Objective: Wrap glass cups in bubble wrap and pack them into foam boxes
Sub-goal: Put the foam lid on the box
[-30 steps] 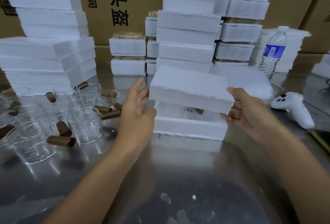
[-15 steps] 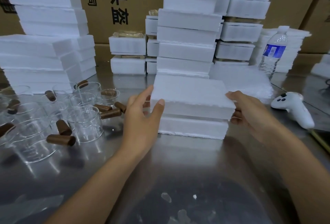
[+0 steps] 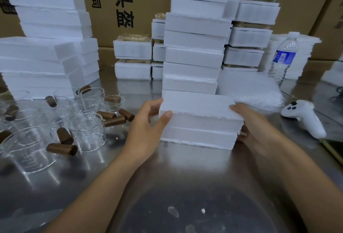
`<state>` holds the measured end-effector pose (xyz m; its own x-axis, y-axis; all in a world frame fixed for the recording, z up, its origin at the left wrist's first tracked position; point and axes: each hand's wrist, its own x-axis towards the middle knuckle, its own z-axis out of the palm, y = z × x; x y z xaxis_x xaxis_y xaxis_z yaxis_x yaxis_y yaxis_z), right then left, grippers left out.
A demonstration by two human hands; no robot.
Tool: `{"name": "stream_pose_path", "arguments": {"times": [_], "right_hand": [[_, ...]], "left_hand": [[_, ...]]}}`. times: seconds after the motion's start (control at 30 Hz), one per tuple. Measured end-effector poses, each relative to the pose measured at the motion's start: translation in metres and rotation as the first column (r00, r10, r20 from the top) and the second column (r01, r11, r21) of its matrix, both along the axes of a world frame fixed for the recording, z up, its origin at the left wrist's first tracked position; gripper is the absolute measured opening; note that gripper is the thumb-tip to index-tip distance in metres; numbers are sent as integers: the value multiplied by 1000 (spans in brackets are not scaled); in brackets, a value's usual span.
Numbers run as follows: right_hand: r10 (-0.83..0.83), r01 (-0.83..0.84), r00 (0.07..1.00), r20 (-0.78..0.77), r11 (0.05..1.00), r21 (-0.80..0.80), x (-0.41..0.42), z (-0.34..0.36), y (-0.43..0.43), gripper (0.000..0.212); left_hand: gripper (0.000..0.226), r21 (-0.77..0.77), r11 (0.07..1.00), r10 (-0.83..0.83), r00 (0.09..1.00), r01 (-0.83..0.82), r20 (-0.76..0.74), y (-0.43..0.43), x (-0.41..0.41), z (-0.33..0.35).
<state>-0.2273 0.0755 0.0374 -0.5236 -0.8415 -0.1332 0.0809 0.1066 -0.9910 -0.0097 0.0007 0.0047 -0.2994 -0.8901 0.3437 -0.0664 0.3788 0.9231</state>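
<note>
White foam box (image 3: 201, 121) closed, left hand (image 3: 146, 130) and right hand (image 3: 257, 128) gripping its ends

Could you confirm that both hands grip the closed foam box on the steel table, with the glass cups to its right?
Not quite: in the head view the glass cups stand to the left of the foam box, not its right. The left hand and right hand do grip the closed box on the steel table.

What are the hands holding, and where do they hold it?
The white rectangular foam box: left hand grips its left end, right hand its right end.
</note>
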Motion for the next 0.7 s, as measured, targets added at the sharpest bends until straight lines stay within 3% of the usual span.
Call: {"name": "stream_pose_path", "arguments": {"times": [0.1,0.23,0.43,0.7], "right_hand": [[11,-16,997,80,998,63,-2,4,2,10],[10,-24,995,104,991,133,0,7,4,12],[-5,-4,992,125,997,76,10,4,0,9],[101,-106,949,298,994,0,14,9,6,43]], "left_hand": [[59,11,1000,-26,1000,26,14,-3,1,-1],[49,82,992,-97,995,98,-9,-2,0,-4],[59,119,984,-126,988,136,-88,6,0,1],[76,81,988,-120,980,134,-161,9,2,1]]}}
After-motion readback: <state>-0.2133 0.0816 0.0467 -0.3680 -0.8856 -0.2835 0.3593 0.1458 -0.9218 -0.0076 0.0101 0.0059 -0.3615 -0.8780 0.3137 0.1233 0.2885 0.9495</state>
